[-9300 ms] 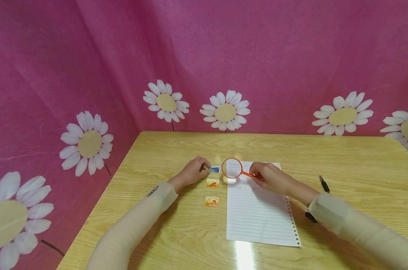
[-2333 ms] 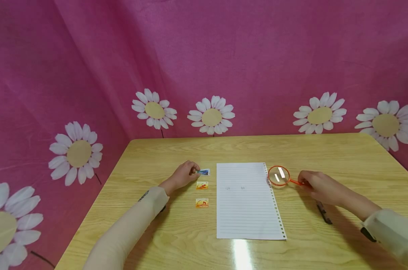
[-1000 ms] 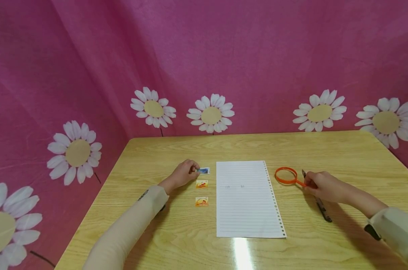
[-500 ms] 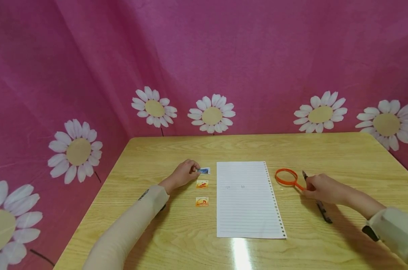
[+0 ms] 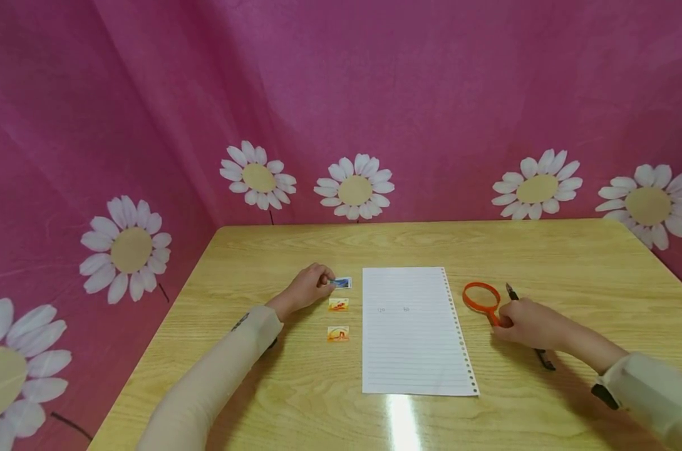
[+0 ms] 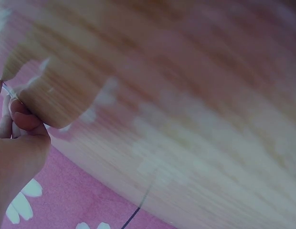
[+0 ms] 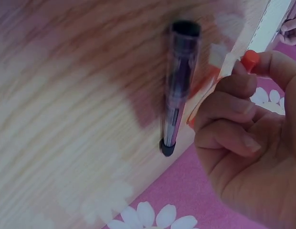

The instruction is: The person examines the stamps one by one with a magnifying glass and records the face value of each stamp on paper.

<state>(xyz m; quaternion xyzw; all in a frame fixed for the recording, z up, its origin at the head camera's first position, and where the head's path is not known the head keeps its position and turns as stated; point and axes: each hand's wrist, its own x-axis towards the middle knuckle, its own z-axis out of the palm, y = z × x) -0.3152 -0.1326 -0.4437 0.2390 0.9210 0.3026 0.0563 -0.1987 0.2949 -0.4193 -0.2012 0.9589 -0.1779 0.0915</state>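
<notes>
My left hand (image 5: 305, 288) pinches the left edge of a blue stamp (image 5: 343, 283), which lies at the top of a short column. Below it are two yellow-and-red stamps, one nearer (image 5: 338, 334) and one in the middle (image 5: 338, 305). To the right of the paper, my right hand (image 5: 535, 324) grips the handle of an orange-rimmed magnifying glass (image 5: 493, 318). In the right wrist view the handle's orange end (image 7: 250, 60) shows between thumb and forefinger, the other fingers curled. A pen (image 7: 176, 95) lies on the table, its middle hidden by that hand in the head view.
A lined sheet of paper (image 5: 414, 351) with holes down its right edge lies between the hands, with small handwritten numbers on it. The wooden table (image 5: 295, 407) meets a pink daisy-print cloth (image 5: 431, 94) at the back and left.
My right hand has carried the magnifying glass from over the paper to the table on its right, lately turning the handle towards me. The left hand keeps its place at the blue stamp.
</notes>
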